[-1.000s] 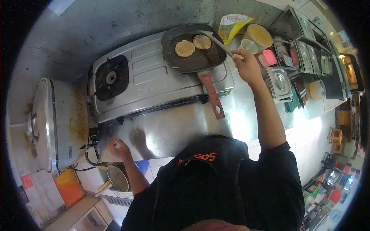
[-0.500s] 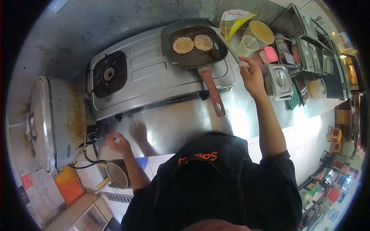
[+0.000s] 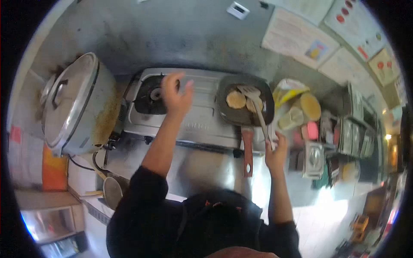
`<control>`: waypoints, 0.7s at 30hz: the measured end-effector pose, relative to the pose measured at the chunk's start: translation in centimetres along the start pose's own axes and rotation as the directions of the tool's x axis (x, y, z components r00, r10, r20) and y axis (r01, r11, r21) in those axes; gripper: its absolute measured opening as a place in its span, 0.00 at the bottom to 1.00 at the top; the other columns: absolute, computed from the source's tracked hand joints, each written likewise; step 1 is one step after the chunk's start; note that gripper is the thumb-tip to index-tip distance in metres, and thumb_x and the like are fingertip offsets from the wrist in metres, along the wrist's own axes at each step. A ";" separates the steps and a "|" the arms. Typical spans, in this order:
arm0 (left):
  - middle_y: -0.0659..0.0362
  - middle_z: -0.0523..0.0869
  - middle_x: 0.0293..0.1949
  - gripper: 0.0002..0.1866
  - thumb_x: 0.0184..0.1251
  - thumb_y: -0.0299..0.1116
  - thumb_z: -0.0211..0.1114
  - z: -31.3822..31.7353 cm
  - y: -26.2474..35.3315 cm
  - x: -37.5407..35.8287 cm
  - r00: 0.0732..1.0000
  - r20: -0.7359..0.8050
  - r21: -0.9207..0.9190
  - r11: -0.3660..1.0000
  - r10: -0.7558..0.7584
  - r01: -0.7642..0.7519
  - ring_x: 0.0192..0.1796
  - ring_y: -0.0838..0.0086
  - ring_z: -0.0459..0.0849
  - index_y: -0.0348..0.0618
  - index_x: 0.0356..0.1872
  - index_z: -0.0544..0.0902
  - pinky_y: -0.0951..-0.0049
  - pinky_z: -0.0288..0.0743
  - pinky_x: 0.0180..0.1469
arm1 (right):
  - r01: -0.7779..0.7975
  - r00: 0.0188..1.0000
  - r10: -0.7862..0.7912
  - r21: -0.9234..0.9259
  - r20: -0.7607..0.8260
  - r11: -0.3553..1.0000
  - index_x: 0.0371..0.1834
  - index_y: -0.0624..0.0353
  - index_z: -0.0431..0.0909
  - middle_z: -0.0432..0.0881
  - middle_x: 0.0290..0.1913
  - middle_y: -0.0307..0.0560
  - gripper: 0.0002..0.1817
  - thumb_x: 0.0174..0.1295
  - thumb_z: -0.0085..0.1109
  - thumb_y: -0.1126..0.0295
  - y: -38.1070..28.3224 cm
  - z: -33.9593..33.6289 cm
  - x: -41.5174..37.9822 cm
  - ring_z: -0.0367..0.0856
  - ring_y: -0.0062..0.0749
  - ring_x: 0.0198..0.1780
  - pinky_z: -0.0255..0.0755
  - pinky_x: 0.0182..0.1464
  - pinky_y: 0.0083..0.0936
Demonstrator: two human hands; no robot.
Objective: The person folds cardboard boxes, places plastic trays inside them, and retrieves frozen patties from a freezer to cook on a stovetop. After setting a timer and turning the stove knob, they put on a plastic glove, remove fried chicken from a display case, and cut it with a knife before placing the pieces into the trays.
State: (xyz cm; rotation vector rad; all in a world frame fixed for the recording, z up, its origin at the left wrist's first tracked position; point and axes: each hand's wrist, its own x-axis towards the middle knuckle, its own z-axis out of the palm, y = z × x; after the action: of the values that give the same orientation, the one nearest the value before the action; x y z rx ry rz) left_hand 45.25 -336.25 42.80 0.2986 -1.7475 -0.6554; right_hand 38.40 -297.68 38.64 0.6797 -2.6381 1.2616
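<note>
My right hand point(image 3: 276, 155) is closed round the handle of a slotted spatula point(image 3: 257, 103). The spatula's blade overlaps the far side of a square dark frying pan point(image 3: 230, 114), over the patties. Two round browned patties lie in it; the left patty point(image 3: 236, 99) shows whole, while the right patty point(image 3: 253, 105) is partly hidden by the spatula. The pan's brown handle point(image 3: 248, 150) points towards me, left of my right hand. Raised above the left part of the gas stove point(image 3: 200, 114), my left hand point(image 3: 177, 95) is empty, thumb and fingers apart, slightly blurred.
A large lidded pot-like cooker point(image 3: 92, 124) stands left of the stove. Right of the pan are a yellow bag point(image 3: 286, 92), a clear jug point(image 3: 291, 118), a round tub point(image 3: 309, 106) and metal containers point(image 3: 314, 157). A strainer point(image 3: 113, 192) hangs below the counter at left.
My left hand has risen from near the counter's front edge to above the stove. The spatula has swung from the pan's right side over the patties. The view has tilted up.
</note>
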 end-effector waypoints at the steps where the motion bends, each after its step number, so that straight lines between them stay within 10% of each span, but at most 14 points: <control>1: 0.50 0.81 0.50 0.20 0.58 0.34 0.72 4.5 3.3 6.8 0.981 0.001 0.133 0.972 0.195 -0.193 0.54 0.56 0.80 0.39 0.50 0.80 0.60 0.72 0.57 | 0.051 0.996 -0.052 -0.028 -0.075 0.998 0.60 0.65 0.71 0.74 0.54 0.55 0.25 0.59 0.64 0.73 0.0 -1.5 -0.2 0.78 0.43 0.49 0.72 0.50 0.35; 11: 0.48 0.78 0.51 0.37 0.46 0.41 0.74 20.9 4.3 20.4 0.991 0.087 0.275 0.954 0.097 -0.117 0.52 0.52 0.79 0.39 0.60 0.73 0.52 0.70 0.59 | 0.017 0.957 0.025 0.142 -0.290 0.990 0.59 0.62 0.70 0.75 0.51 0.46 0.23 0.63 0.63 0.69 2.3 -6.4 -6.6 0.75 0.30 0.46 0.71 0.49 0.27; 16: 0.50 0.81 0.47 0.40 0.39 0.42 0.76 15.5 13.6 16.5 0.968 0.048 0.073 0.965 0.247 -0.250 0.47 0.55 0.82 0.40 0.60 0.75 0.59 0.72 0.54 | 0.058 0.955 0.020 0.252 -0.296 0.966 0.58 0.62 0.71 0.76 0.50 0.43 0.22 0.64 0.65 0.65 2.2 -7.1 -6.0 0.75 0.26 0.47 0.71 0.51 0.22; 21: 0.55 0.84 0.43 0.40 0.35 0.41 0.76 4.8 24.6 9.0 0.801 0.399 -0.170 0.894 0.446 -0.414 0.45 0.60 0.83 0.45 0.59 0.78 0.66 0.70 0.48 | 0.099 0.992 -0.016 0.696 -0.125 0.711 0.65 0.67 0.68 0.77 0.57 0.52 0.25 0.69 0.57 0.65 -7.6 -8.7 0.7 0.78 0.32 0.55 0.72 0.55 0.28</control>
State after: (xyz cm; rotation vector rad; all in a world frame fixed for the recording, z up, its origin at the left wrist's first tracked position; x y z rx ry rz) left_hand 41.48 -319.72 63.39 -0.3245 -2.1111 -0.4662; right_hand 40.67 -295.38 49.81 0.7325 -1.9599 2.2346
